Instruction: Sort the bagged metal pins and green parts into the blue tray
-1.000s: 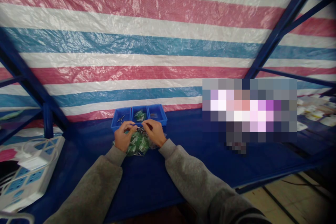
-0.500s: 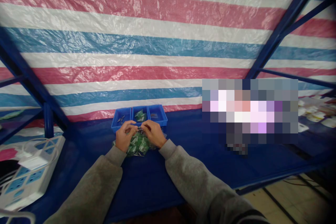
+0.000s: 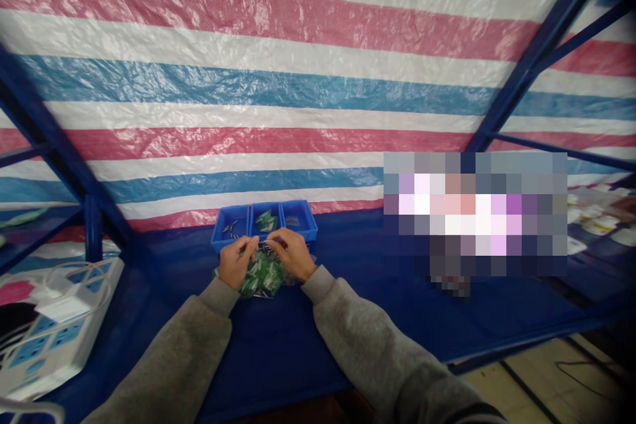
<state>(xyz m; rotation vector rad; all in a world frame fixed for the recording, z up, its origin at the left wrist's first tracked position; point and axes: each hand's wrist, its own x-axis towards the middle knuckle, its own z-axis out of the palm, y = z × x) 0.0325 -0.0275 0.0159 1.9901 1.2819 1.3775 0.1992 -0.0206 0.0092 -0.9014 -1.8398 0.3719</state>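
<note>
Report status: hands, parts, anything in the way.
Left hand and right hand together over green parts pile, pinching something small; unclear what. Blue bins just behind. Nothing blocking.

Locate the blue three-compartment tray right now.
Head view, centre, a bit left: the blue three-compartment tray sits on the blue table against the striped tarp, just behind the left hand, right hand and green pieces.

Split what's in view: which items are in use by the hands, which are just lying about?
In use: left hand, right hand, small metal part between them, green packets, blue bins.
Lying about: power strips, white items far right.
</note>
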